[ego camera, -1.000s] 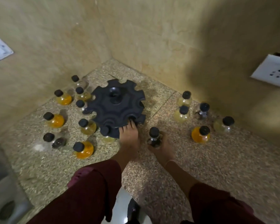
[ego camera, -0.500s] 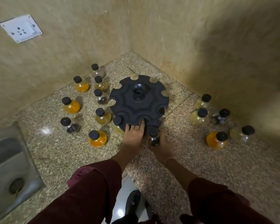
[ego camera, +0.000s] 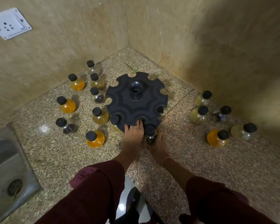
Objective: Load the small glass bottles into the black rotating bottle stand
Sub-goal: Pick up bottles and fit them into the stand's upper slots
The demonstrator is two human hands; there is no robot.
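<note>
Hands (ego camera: 134, 133) as before: left on stand (ego camera: 137, 101), right around bottle (ego camera: 150, 133).

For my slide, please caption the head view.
Left hand steadies the black stand while right hand slots in a bottle.

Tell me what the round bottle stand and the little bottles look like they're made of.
The stand looks like matte black moulded plastic, evenly dull with no glint. The bottles, such as the orange one, look like clear glossy glass, contents showing through, with matte black caps, probably plastic.

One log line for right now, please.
left hand: on stand rim | right hand: holding dark bottle at front slot | one bottle slotted
</note>
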